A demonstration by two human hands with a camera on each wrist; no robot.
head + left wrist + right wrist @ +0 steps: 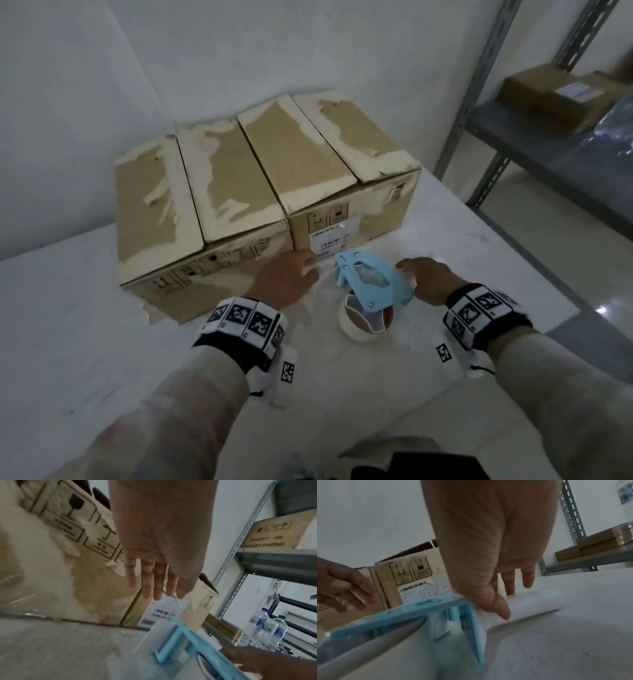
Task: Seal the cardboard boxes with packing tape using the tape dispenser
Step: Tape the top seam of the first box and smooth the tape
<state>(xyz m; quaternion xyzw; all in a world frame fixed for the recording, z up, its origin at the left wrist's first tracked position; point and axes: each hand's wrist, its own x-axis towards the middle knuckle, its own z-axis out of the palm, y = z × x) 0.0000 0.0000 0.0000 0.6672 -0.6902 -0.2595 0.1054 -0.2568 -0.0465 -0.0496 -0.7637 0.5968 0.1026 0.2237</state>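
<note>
Two brown cardboard boxes stand side by side on the white table (pixel 85 325), the left box (pixel 171 212) and the right box (pixel 318 161). Their top flaps are folded down, with torn paper patches. A light-blue tape dispenser (pixel 371 282) with its tape roll (pixel 359 323) lies in front of the right box. My left hand (pixel 308 269) hovers between the boxes' front and the dispenser, fingers (pixel 157 582) straight, holding nothing. My right hand (pixel 409 270) is at the dispenser's right side, its fingers (pixel 527 580) extended over the white handle (pixel 542 601), not closed around it.
A grey metal shelf rack (pixel 486 113) stands to the right with a cardboard box (pixel 555 96) on it. Water bottles (pixel 269 630) sit lower on the rack. The table's right edge runs close to my right wrist. A dark object (pixel 414 466) lies at the bottom edge.
</note>
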